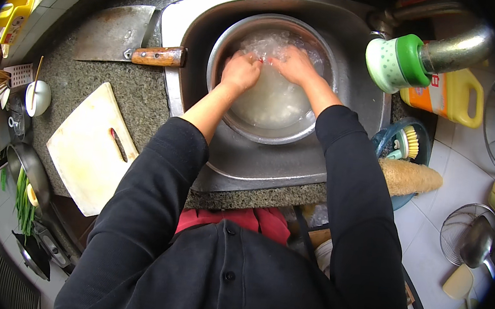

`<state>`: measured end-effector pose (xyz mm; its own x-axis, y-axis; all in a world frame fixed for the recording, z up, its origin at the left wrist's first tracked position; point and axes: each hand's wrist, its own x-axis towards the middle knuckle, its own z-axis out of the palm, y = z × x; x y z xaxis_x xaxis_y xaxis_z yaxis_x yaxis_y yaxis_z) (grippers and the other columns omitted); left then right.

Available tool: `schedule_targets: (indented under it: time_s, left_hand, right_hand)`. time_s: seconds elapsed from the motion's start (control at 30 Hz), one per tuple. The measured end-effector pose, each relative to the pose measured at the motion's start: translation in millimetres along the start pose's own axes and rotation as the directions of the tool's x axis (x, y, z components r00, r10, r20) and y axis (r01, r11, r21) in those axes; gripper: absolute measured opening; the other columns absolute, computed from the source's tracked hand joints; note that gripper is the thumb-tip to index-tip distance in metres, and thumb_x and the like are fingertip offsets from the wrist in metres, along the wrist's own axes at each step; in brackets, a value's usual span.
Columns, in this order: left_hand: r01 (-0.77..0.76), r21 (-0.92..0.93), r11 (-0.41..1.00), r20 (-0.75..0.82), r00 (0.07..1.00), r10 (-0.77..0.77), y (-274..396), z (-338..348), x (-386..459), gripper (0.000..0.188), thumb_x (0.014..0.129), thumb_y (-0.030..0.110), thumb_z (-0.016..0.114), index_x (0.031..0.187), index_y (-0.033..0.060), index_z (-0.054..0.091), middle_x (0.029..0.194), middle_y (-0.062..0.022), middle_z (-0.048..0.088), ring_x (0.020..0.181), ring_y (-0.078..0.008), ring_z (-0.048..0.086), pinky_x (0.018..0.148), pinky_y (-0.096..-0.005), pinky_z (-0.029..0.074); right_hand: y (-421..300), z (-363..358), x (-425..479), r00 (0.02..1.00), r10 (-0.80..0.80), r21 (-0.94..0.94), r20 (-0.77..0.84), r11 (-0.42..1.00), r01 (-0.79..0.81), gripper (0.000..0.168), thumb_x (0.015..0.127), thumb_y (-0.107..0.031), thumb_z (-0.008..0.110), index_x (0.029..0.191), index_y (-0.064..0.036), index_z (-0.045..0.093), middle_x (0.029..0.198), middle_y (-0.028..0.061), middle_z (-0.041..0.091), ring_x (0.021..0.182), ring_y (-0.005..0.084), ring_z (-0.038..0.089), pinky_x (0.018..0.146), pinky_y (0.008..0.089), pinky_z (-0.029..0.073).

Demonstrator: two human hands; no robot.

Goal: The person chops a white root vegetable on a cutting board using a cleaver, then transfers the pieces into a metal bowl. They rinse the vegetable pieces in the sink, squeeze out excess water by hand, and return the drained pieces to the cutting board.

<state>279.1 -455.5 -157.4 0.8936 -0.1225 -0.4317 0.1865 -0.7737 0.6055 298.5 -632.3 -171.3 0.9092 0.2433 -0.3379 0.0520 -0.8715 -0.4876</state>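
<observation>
A round metal basin (267,139) stands in the stainless-steel sink (269,163), holding cloudy water (275,101). Near its far side, a translucent, pale mass (264,41) shows at the surface; I cannot tell what it is. My left hand (240,70) is inside the basin at the left, fingers curled down by that mass. Opposite it, my right hand (295,64) reaches in from the right, thumb pointing towards the left hand. The fingertips of both are hidden in the water and the pale mass, so any grip is unclear.
A cleaver (111,34) lies on the counter, its wooden handle over the sink's left rim. Nearer me is a white cutting board (80,150). At right, a faucet (460,48) with a green-and-white nozzle (395,63) overhangs the sink; a loofah (410,177) lies on a blue basket (380,137).
</observation>
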Motion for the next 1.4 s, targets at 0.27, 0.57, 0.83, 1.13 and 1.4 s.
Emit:
schedule_targets:
  time_s: [0.27, 0.57, 0.83, 1.13, 1.4]
  left_hand:
    - [0.3, -0.267, 0.916, 0.18, 0.949, -0.258, -1.4, 15.4, -25.8, 0.039, 0.083, 0.036, 0.055, 0.112, 0.0118, 0.066, 0.112, -0.0173, 0.062, 0.112, -0.0307, 0.056, 0.093, -0.0373, 0.044]
    - [0.597, -0.722, -0.35, 0.656, 0.751, -0.075, 2.1, 42.0, -40.6, 0.034, 0.094, 0.031, 0.048, 0.116, 0.0066, 0.058, 0.112, -0.0127, 0.063, 0.107, -0.0295, 0.058, 0.09, -0.049, 0.045]
    - [0.48, -0.78, -0.4, 0.497, 0.865, 0.068, 20.9, 12.5, -40.4, 0.029, 0.091, 0.029, 0.053, 0.112, 0.0092, 0.057, 0.11, -0.0107, 0.062, 0.104, -0.027, 0.059, 0.089, -0.0467, 0.047]
    - [0.174, -0.862, -0.476, 0.26, 0.958, -0.121, 57.3, 14.8, -63.0, 0.038, 0.092, 0.013, 0.051, 0.129, 0.0052, 0.05, 0.115, -0.012, 0.057, 0.1, -0.0181, 0.058, 0.087, -0.0312, 0.049]
    - [0.338, -0.896, -0.287, 0.392, 0.907, -0.155, 39.1, 3.5, -58.1, 0.039, 0.1, 0.032, 0.036, 0.126, 0.0084, 0.052, 0.115, -0.0078, 0.059, 0.103, -0.0236, 0.057, 0.091, -0.0362, 0.045]
  right_hand:
    - [16.5, 24.7, -40.4, 0.959, 0.25, 0.447, 0.133, 0.849, -0.283, 0.043, 0.08, -0.036, 0.066, 0.112, -0.007, 0.065, 0.098, 0.0193, 0.068, 0.093, 0.027, 0.065, 0.082, 0.0343, 0.049]
    - [-15.0, 51.4, -68.5, 0.866, 0.328, 0.905, 0.377, -0.33, -0.269, 0.029, 0.09, -0.022, 0.058, 0.112, -0.003, 0.058, 0.101, 0.0099, 0.064, 0.089, 0.0233, 0.064, 0.075, 0.0386, 0.052]
    - [-59.7, 17.9, -76.9, 0.928, 0.362, 0.927, 0.093, -0.372, 0.052, 0.024, 0.091, -0.015, 0.053, 0.109, 0.001, 0.058, 0.106, 0.0107, 0.062, 0.103, 0.0225, 0.058, 0.093, 0.0348, 0.044]
    - [-92.4, 8.9, -60.7, 0.886, 0.272, 0.788, -0.375, 0.597, 0.151, 0.032, 0.09, -0.011, 0.047, 0.118, -0.001, 0.06, 0.135, 0.0166, 0.046, 0.122, 0.0268, 0.047, 0.102, 0.0339, 0.037]
    - [-109.2, 27.1, -60.8, 0.885, 0.389, 0.804, -0.254, 0.594, -0.031, 0.04, 0.09, -0.017, 0.043, 0.125, 0.0, 0.053, 0.139, 0.0219, 0.041, 0.13, 0.0338, 0.039, 0.108, 0.0379, 0.03]
